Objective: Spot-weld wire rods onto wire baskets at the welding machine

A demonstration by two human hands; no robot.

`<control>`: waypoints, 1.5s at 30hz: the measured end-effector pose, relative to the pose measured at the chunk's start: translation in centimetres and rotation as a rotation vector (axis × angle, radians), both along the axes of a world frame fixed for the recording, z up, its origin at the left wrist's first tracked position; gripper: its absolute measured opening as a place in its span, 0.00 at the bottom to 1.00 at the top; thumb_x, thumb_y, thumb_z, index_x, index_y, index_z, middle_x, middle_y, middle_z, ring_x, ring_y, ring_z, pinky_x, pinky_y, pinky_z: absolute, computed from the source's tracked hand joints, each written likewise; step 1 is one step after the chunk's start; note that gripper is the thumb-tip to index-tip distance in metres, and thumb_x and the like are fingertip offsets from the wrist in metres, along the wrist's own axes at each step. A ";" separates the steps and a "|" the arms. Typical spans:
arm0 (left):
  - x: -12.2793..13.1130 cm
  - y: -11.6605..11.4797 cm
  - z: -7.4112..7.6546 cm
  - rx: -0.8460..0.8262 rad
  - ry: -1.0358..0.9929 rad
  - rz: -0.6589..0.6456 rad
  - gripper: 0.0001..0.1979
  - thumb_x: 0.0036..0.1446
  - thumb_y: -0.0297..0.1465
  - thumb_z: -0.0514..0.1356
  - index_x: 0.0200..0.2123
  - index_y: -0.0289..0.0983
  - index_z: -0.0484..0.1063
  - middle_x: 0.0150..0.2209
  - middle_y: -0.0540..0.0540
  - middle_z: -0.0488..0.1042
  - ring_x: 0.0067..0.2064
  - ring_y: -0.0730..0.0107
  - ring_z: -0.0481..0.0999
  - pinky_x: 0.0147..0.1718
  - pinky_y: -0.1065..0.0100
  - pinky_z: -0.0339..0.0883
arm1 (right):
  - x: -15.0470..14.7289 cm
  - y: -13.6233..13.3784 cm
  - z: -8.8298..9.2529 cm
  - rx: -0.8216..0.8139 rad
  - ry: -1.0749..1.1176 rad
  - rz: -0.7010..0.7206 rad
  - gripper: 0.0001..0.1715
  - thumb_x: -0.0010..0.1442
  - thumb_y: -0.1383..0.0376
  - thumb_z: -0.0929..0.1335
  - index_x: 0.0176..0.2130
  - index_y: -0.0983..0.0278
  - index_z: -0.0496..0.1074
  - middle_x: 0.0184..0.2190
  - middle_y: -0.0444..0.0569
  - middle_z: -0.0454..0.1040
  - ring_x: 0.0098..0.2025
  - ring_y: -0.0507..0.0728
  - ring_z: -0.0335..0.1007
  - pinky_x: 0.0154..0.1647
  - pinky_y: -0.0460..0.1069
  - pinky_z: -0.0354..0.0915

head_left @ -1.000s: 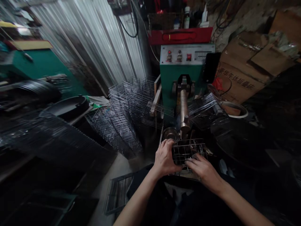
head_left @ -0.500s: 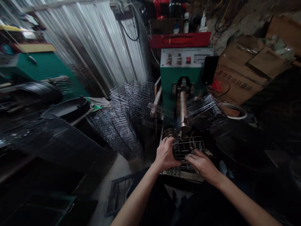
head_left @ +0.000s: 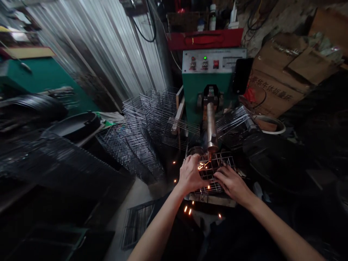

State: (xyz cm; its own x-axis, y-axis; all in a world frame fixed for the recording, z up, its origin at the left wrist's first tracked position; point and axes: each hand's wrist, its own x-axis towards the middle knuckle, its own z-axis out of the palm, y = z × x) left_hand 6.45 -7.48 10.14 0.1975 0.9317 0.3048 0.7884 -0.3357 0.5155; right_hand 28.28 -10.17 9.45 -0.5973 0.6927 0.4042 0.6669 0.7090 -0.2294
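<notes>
A small wire basket (head_left: 213, 175) of thin metal rods lies under the electrode of a green spot welder (head_left: 191, 85). My left hand (head_left: 189, 175) grips the basket's left side, fingers over its far edge and thumb stretched toward the middle. On the right side my right hand (head_left: 231, 184) is closed on the wires, with its fingertips partly hidden. Between the hands the welder's upper electrode arm (head_left: 211, 127) meets the wire near the far edge. Orange sparks (head_left: 201, 166) glow at that spot, and several more fly below and to the left.
Stacked wire racks (head_left: 133, 137) stand to the left of the welder. Loose metal rods (head_left: 233, 119) lie on its right, beside a white bucket (head_left: 269, 125). A large cardboard box (head_left: 282, 79) leans at the back right. Another wire frame (head_left: 137, 224) rests low at the left.
Sparks have appeared at the electrode tip, and a green lamp on the welder's panel has lit. The upper electrode now touches the wire. Both hands keep their hold on the basket.
</notes>
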 end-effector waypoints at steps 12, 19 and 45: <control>-0.3 3.9 0.8 -0.010 0.051 0.018 0.44 0.34 0.47 0.72 0.53 0.42 0.58 0.48 0.44 0.71 0.50 0.51 0.74 0.49 0.53 0.70 | -0.5 3.5 -0.3 0.168 -0.054 -0.290 0.10 0.68 0.61 0.68 0.37 0.64 0.74 0.36 0.52 0.71 0.41 0.61 0.64 0.41 0.53 0.58; -0.6 5.8 1.8 -0.033 0.126 0.021 0.45 0.33 0.45 0.73 0.53 0.42 0.58 0.47 0.43 0.72 0.49 0.49 0.75 0.45 0.55 0.71 | -0.4 4.7 -0.5 0.156 -0.100 -0.326 0.06 0.68 0.65 0.67 0.39 0.65 0.74 0.37 0.53 0.72 0.42 0.62 0.63 0.42 0.53 0.57; -6.5 6.4 -14.0 -0.555 -0.825 -0.251 0.64 0.31 0.35 0.77 0.70 0.43 0.47 0.70 0.34 0.52 0.67 0.43 0.60 0.65 0.43 0.53 | 4.0 -3.7 -0.8 -0.693 1.115 -0.459 0.22 0.57 0.51 0.76 0.35 0.63 0.66 0.24 0.47 0.76 0.17 0.50 0.65 0.15 0.43 0.61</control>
